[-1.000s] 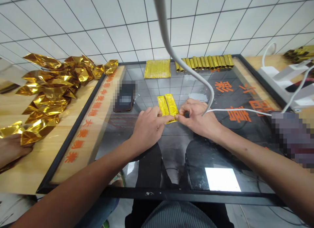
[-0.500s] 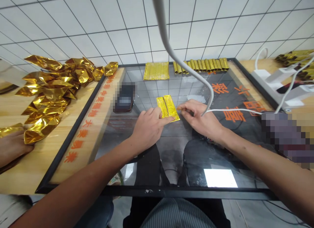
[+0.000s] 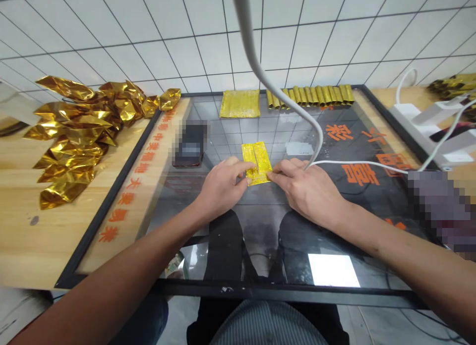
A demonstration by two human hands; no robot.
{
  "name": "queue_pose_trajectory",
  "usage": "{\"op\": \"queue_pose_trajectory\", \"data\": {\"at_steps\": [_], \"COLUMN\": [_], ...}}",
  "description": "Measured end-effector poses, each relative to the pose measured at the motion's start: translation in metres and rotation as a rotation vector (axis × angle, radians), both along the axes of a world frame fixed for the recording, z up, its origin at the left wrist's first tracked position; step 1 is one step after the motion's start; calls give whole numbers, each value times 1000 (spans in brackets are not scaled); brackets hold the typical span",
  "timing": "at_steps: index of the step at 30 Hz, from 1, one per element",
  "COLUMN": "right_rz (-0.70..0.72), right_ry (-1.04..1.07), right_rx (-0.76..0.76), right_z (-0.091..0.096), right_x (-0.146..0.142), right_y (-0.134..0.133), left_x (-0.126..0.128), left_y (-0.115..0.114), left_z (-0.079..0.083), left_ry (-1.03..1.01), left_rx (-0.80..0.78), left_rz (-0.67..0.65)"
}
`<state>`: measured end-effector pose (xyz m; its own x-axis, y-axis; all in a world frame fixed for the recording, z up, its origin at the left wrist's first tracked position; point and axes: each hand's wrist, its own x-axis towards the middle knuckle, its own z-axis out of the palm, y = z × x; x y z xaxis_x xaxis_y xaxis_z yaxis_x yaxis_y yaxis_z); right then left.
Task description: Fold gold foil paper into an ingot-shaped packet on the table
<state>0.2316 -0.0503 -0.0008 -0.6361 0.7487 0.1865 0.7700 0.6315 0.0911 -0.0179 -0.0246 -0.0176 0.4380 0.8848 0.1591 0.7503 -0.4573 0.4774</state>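
A small folded sheet of gold foil paper (image 3: pixel 262 159) lies on the dark glass tabletop before me, its two folded sides meeting at a seam down the middle. On its left edge is my left hand (image 3: pixel 225 186), the index finger lying over the paper and the thumb at the lower left corner. My right hand (image 3: pixel 307 186) is closed, thumb and fingertips together at the lower right corner. Farther back lie a flat stack of gold paper (image 3: pixel 240 104) and a row of rolled gold paper tubes (image 3: pixel 320 95).
Shiny gold folded foil shapes (image 3: pixel 80 137) are heaped on the wooden table at left. A phone (image 3: pixel 189 144) rests on the glass. A white cable (image 3: pixel 282 104) hangs across the view to a dark blurred device (image 3: pixel 439 203). A white power strip (image 3: pixel 418 129) stands at right.
My right hand has moved left onto the paper's lower right corner. My left hand has shifted toward the paper's left edge. Another person's hand at far left has gone from view.
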Motion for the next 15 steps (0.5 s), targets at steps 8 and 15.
{"op": "queue_pose_trajectory", "data": {"at_steps": [8, 15], "right_rz": [1, -4], "right_ry": [-30, -94], "right_rx": [0, 12], "right_z": [5, 7], "right_x": [-2, -8], "right_y": [-4, -4], "left_x": [0, 2], "left_y": [2, -17], "left_z": [-3, 8], "left_ry": [-91, 233], "left_rx": [-9, 351], "left_rz": [32, -76]}}
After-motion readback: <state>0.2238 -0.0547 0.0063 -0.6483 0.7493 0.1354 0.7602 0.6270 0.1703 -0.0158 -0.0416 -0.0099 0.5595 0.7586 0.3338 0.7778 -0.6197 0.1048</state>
